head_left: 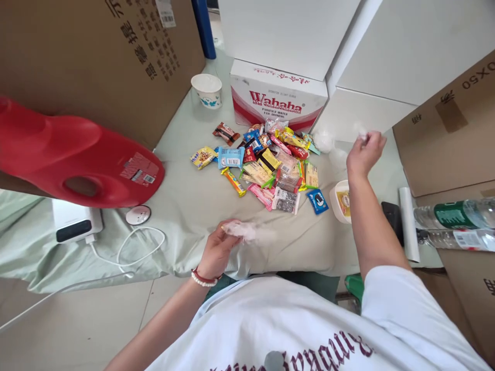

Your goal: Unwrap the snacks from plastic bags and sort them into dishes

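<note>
Crumpled, see-through plastic (243, 230), probably a small bag, is pinched in my left hand (217, 249) near the table's front edge; its right end is smeared by motion. My right hand (367, 153) is raised on the far right with fingers pressed together. A small whitish bit shows at its fingertips, too blurred to name. Just left of that hand, clear crumpled plastic (324, 141) lies beside a pile of wrapped snacks (266, 162). Below my right wrist, a white bowl (335, 205) holds something yellow, partly hidden by the forearm.
A Wahaha carton (278, 95) stands behind the snacks, with a paper cup (207, 91) to its left. On the left are a red jug (112, 170), a white device (77, 219) and a looped cable (143, 255). Plastic bottles (456, 214) lie at the right by cardboard boxes (452, 149).
</note>
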`<state>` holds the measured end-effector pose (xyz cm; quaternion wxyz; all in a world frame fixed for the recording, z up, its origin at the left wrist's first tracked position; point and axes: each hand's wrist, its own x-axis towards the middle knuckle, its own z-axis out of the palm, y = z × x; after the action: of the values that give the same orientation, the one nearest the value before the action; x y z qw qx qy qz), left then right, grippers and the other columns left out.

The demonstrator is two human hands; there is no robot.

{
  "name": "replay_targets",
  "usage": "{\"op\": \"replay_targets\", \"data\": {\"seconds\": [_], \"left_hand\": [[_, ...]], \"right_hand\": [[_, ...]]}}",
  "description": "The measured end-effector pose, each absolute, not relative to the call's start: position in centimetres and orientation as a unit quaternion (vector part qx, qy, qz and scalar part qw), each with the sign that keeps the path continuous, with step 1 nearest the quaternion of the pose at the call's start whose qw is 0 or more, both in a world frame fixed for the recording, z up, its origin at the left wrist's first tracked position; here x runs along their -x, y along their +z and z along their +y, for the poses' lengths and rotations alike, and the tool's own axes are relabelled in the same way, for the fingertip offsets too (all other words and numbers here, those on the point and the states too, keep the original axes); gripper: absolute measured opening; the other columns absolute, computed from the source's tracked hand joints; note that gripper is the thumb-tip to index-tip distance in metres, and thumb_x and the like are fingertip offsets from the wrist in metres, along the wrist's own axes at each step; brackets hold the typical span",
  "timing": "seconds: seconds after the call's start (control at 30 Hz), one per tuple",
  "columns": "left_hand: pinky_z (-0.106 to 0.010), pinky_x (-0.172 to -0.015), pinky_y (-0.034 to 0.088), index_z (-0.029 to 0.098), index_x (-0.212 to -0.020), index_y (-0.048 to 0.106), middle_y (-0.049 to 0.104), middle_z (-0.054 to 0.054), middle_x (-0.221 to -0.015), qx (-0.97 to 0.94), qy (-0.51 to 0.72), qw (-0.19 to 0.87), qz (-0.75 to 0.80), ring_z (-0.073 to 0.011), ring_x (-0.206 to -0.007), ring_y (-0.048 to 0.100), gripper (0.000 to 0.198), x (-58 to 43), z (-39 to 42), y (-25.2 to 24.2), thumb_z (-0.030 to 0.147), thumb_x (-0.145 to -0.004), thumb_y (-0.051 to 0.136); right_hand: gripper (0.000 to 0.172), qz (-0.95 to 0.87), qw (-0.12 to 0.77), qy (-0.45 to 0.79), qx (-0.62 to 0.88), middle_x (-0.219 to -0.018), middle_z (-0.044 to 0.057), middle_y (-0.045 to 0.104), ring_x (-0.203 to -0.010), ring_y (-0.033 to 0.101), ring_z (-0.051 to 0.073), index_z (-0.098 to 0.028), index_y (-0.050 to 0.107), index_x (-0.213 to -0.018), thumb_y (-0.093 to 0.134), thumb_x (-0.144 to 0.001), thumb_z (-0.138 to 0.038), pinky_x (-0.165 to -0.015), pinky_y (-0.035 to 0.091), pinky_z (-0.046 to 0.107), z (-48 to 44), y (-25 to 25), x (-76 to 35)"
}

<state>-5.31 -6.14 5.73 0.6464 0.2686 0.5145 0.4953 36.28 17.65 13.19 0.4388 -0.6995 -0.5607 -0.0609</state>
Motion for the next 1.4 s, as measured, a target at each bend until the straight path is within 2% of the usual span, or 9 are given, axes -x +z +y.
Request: {"op": "replay_targets", "data": {"seconds": [0.13,0.27,0.4,0.47,0.53,0.67,0.83,1.17,1.4], "left_hand": [[-0.030,-0.085,0.053,0.020,-0.087,0.076,0.069,-0.006,-0.105,-0.348,0.503,0.558,0.560,-0.0211,-0.099,0.064,0.028,6.3,-7.0,5.7,0.044,-0.075,0.085],[-0.030,-0.078,0.051,0.021,-0.084,0.070,0.066,-0.001,-0.080,-0.352,0.493,0.560,0.565,-0.0175,-0.078,0.061,0.025,6.4,-7.5,5.6,0.046,-0.084,0.074],[-0.029,-0.076,0.052,0.021,-0.084,0.067,0.065,0.000,-0.078,-0.359,0.497,0.561,0.557,-0.0168,-0.076,0.060,0.019,5.7,-6.4,5.7,0.039,-0.084,0.073],[-0.029,-0.075,0.051,0.021,-0.083,0.065,0.065,0.000,-0.077,-0.373,0.488,0.566,0.550,-0.0166,-0.075,0.060,0.018,5.1,-5.5,5.6,0.038,-0.083,0.072],[-0.029,-0.074,0.049,0.021,-0.079,0.064,0.064,0.000,-0.075,-0.401,0.471,0.574,0.537,-0.0163,-0.073,0.059,0.019,4.1,-4.8,5.3,0.038,-0.084,0.070],[-0.030,-0.075,0.049,0.021,-0.082,0.067,0.067,-0.001,-0.077,-0.467,0.429,0.597,0.491,-0.0173,-0.075,0.060,0.020,1.2,-4.0,5.2,0.040,-0.087,0.068],[-0.034,-0.081,0.052,0.021,-0.104,0.074,0.074,-0.004,-0.083,-0.458,0.375,0.632,0.500,-0.0217,-0.081,0.069,0.029,-0.8,-3.9,5.1,0.040,-0.082,0.074],[-0.036,-0.085,0.058,0.020,-0.079,0.061,0.075,-0.004,-0.089,-0.257,0.467,0.717,0.449,-0.0230,-0.094,0.073,0.028,1.6,-4.2,6.7,0.035,-0.069,0.082],[-0.023,-0.044,0.038,0.026,-0.101,0.053,0.062,0.007,-0.072,-0.302,0.467,0.605,0.570,-0.0129,-0.049,0.060,0.031,1.8,-2.9,6.5,0.043,-0.082,0.071]], "right_hand": [[0.027,-0.535,0.388,-0.028,0.750,-0.134,0.020,0.058,-0.133,0.030,0.024,-0.011,0.064,-0.115,0.046,-0.109,-0.030,-0.112,0.026,0.058,24.1,12.4,-33.4],[0.044,-0.629,0.341,0.072,0.694,-0.117,0.017,0.067,-0.139,0.041,0.030,-0.011,0.068,-0.086,0.048,-0.106,-0.044,-0.110,0.024,0.072,25.4,10.9,-31.8],[0.021,-0.646,0.314,0.007,0.696,-0.141,0.020,0.057,-0.150,0.024,0.037,-0.017,0.071,-0.101,0.065,-0.095,-0.036,-0.118,-0.003,0.077,22.4,12.3,-32.2],[0.037,-0.653,0.315,-0.059,0.686,-0.153,0.019,0.047,-0.151,0.025,0.039,-0.017,0.068,-0.123,0.069,-0.089,-0.033,-0.122,0.006,0.073,18.4,13.4,-31.5],[0.037,-0.672,0.351,0.010,0.652,-0.134,0.019,0.061,-0.135,0.048,0.034,-0.015,0.069,-0.121,0.064,-0.092,-0.038,-0.118,0.033,0.061,12.7,13.9,-29.6],[0.047,-0.604,0.325,0.496,0.532,-0.116,0.008,0.072,-0.102,0.068,0.026,-0.027,0.071,-0.123,0.067,-0.090,-0.060,-0.089,0.057,0.042,1.4,11.2,-23.9],[0.041,-0.482,0.336,0.596,0.547,-0.078,-0.001,0.069,-0.066,0.057,0.015,-0.022,0.075,-0.089,0.080,-0.076,-0.061,-0.064,0.046,0.027,-3.8,7.4,-22.8],[0.045,-0.382,0.410,0.601,0.571,-0.081,0.000,0.072,-0.075,0.066,0.018,-0.024,0.074,-0.094,0.091,-0.067,-0.056,-0.076,0.054,0.033,-4.9,7.6,-28.4],[0.042,-0.386,0.418,0.579,0.584,-0.069,-0.003,0.063,-0.058,0.060,0.015,-0.024,0.072,-0.088,0.085,-0.074,-0.061,-0.060,0.051,0.029,-6.1,7.4,-28.7]]}}
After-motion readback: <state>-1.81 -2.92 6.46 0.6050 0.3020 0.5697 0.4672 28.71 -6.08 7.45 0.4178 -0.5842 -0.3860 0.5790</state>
